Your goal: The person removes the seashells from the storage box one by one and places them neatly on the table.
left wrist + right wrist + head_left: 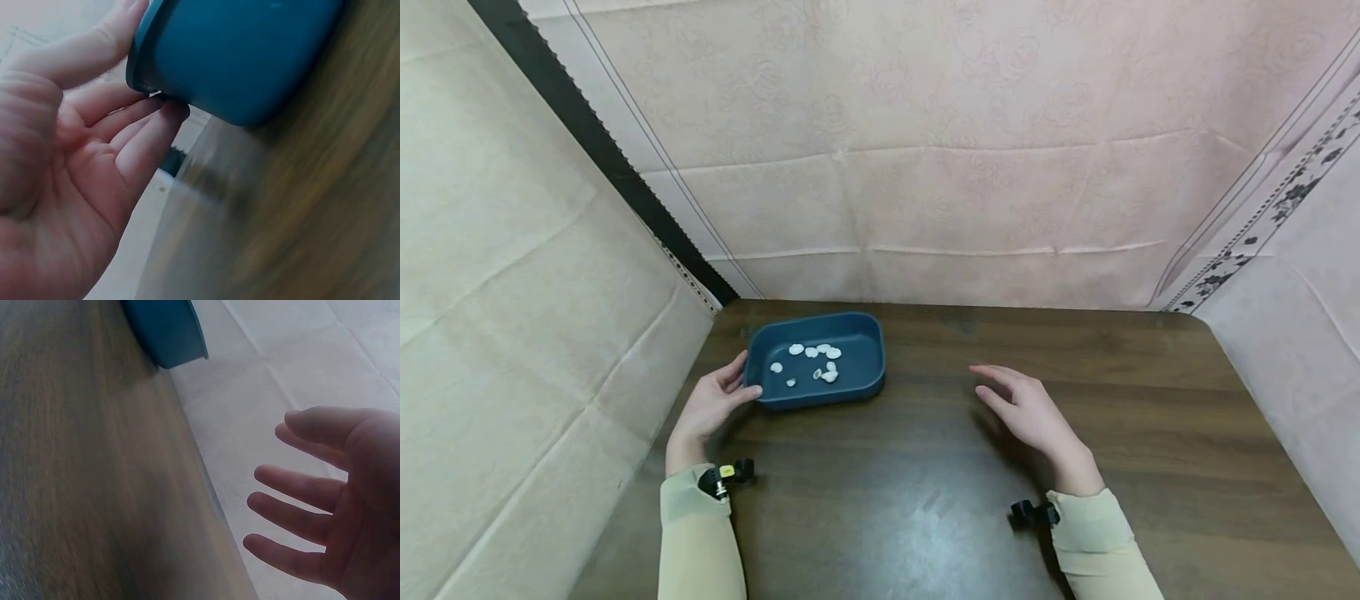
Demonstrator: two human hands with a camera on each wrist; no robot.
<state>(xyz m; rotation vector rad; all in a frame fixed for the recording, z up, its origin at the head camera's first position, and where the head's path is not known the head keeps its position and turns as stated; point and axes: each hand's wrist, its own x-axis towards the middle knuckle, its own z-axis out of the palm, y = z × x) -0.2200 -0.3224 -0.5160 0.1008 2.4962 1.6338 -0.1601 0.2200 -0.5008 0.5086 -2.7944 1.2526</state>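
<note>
A dark blue rectangular tray (812,402) with rounded corners is at the back left of the table. Several small white, flat, pebble-like pieces (830,377) lie scattered on its floor. My left hand (711,408) grips the tray's left end, thumb over the rim and fingers beneath it; in the left wrist view the tray's wall (231,62) fills the top. Over the table to the right, my right hand (1026,412) holds nothing, its fingers relaxed and spread apart. In the right wrist view the tray's far end (169,331) shows well away from those fingers.
The brown wooden table (887,500) ends at a pale patterned cloth (925,208) hanging behind it. More cloth hangs on the left (535,333) and right. Each wrist wears a small black camera mount.
</note>
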